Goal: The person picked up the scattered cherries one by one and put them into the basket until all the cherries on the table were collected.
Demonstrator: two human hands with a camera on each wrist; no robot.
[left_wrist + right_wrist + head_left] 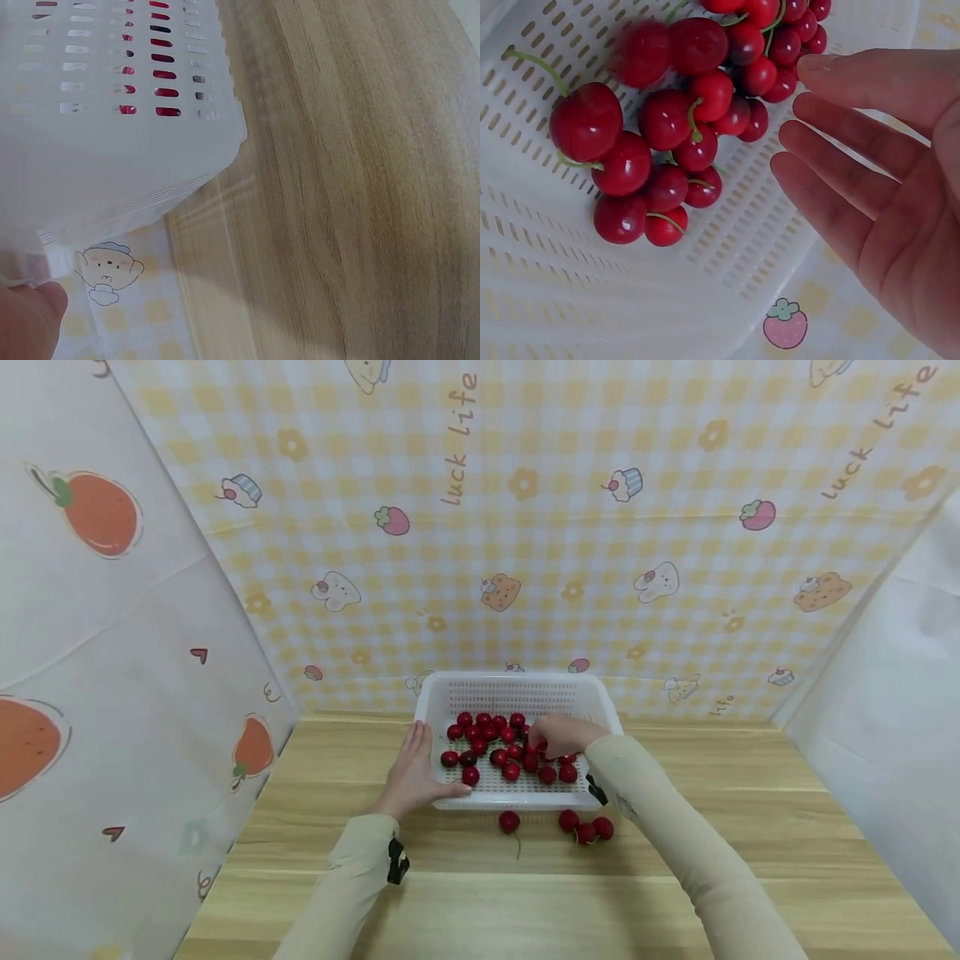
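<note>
A white plastic basket point(510, 800) with slotted walls holds many red cherries point(512, 772), some with green stems. My left hand point(414, 777) grips its front left corner, the thumb along the front rim and the fingers on the left side. In the left wrist view, one digit point(34, 315) touches the basket's rim point(15, 280); the rest of that hand is out of view. My right hand point(564, 735) reaches over the basket's right part. Its fingers point(832, 191) are extended beside the cherries point(664, 120) in the right wrist view, and I see nothing held.
On the wooden table point(450, 910) in front of the basket lies a single cherry point(509, 822) with a long stem. Several more cherries point(586, 833) lie together to its right. A yellow checked cloth point(525, 552) hangs behind, with white cloths point(112, 610) at the sides.
</note>
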